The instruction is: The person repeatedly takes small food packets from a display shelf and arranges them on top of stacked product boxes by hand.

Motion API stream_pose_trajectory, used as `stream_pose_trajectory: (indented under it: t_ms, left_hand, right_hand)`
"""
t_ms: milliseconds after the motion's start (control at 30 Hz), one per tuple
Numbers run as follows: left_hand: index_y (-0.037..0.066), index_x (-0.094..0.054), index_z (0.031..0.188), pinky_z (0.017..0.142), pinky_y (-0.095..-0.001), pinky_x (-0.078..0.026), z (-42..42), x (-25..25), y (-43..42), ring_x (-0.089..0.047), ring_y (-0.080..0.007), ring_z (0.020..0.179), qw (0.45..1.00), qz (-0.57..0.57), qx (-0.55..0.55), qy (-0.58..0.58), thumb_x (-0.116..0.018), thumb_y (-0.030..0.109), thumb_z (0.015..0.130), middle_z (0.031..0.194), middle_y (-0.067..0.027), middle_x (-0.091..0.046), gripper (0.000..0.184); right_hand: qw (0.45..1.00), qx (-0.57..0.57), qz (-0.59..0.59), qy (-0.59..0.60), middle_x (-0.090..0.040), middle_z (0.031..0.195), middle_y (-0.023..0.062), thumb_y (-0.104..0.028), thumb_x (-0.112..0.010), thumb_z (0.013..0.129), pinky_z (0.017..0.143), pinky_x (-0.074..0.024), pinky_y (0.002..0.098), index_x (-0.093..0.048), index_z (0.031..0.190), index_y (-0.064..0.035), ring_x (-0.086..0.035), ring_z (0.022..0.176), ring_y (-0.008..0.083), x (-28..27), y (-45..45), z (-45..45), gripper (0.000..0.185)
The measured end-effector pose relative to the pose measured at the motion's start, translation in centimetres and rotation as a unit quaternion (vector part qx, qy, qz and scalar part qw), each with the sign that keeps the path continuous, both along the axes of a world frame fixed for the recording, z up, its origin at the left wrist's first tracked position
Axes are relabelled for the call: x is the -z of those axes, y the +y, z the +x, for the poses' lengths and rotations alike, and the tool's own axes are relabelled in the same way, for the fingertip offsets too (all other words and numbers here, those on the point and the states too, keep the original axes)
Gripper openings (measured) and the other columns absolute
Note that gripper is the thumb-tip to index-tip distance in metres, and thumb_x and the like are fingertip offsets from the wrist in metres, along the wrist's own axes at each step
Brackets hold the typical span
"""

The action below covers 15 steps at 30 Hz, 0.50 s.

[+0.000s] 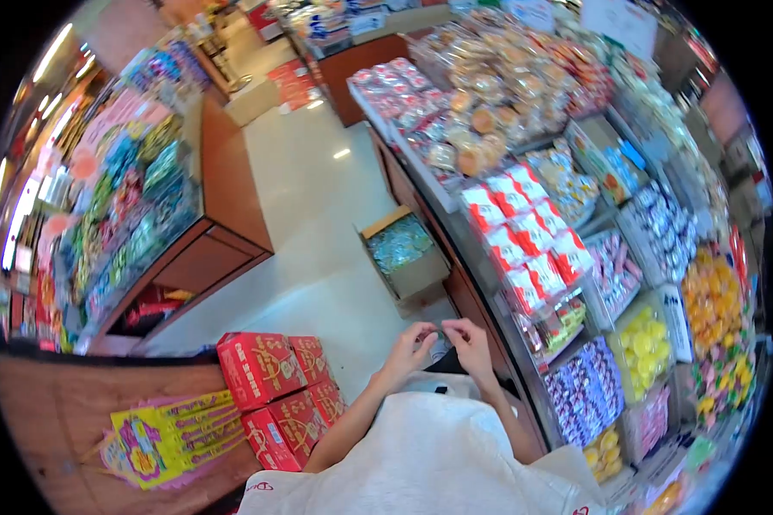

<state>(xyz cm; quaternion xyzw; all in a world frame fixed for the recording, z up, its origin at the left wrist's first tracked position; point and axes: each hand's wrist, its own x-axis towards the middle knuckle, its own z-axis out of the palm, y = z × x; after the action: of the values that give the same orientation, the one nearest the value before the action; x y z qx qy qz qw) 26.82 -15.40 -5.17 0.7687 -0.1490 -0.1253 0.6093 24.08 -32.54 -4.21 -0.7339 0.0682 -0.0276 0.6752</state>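
One open cardboard box (420, 279), holding shiny pale green packets (399, 244), stands on the floor beside the right display counter (470, 302), farther off than the hands. The left hand (416, 342) and right hand (467, 342) are raised in front of the body, fingers bent, tips close together; whether they grip anything small, I cannot tell. To the right, the counter carries red-and-white packs (528, 236), with purple-and-white wrapped pieces (584, 389) nearer and clear bags of round items (481, 103) farther away. To the near left are stacked red boxes (262, 369), beside yellow packaging (176, 439) on a brown surface (69, 403). Farther left, another display stand (232, 172) bears colourful wrapped goods (129, 197).
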Motion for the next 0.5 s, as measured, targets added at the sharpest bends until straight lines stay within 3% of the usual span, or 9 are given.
stream_pose_trajectory:
  t_ms: [267, 333, 467, 500]
  left_hand:
    - [0.001, -0.062, 0.113, 0.074, -0.0295, -0.05, 6.0, 0.9, -8.5, -0.061, -0.0164, 0.084, 0.992, 0.018, 0.109, -0.064, -0.062, 0.012, 0.093, 0.101, -0.0083, -0.063, 0.023]
    - [0.002, -0.061, 0.114, 0.073, -0.0291, -0.05, 7.1, 0.5, -11.1, -0.06, -0.0166, 0.084, 0.992, -0.002, 0.11, -0.067, -0.062, 0.011, 0.093, 0.102, -0.009, -0.062, 0.023]
    - [0.002, -0.058, 0.12, 0.08, -0.0319, -0.05, 9.7, -0.2, -15.2, -0.06, -0.0234, 0.096, 0.985, 0.01, 0.135, -0.105, -0.063, 0.01, 0.09, 0.118, -0.0124, -0.061, 0.031]
    - [0.002, -0.056, 0.124, 0.09, -0.0351, -0.048, 10.5, -0.2, -15.9, -0.057, -0.0282, 0.11, 0.983, 0.014, 0.151, -0.105, -0.062, 0.01, 0.091, 0.126, -0.0145, -0.059, 0.034]
  right_hand:
    - [0.989, 0.141, 0.031, 0.034, -0.067, 0.086, 0.0019, -0.012, -0.063, 0.093, 0.065, -0.0453, 0.0226, -0.07, 0.105, -0.0011, -0.057, 0.074, 0.0063, 1.3, -8.3, 3.3, 0.017]
    - [0.984, 0.167, 0.034, 0.053, -0.067, 0.09, 0.0027, -0.012, -0.064, 0.093, 0.07, -0.0469, 0.0228, -0.066, 0.11, -0.0009, -0.058, 0.077, 0.007, 0.8, -9.7, 3.8, 0.021]
    - [0.969, 0.224, 0.105, 0.025, -0.061, 0.104, 0.0058, -0.012, -0.063, 0.094, 0.074, -0.049, 0.0242, -0.055, 0.125, 0.0002, -0.058, 0.086, 0.0103, 3.3, -12.3, 5.7, 0.035]
    - [0.964, 0.241, 0.114, 0.013, -0.06, 0.107, 0.0066, -0.012, -0.063, 0.094, 0.075, -0.0495, 0.0246, -0.052, 0.128, 0.0003, -0.058, 0.088, 0.011, 3.7, -12.8, 6.2, 0.038]
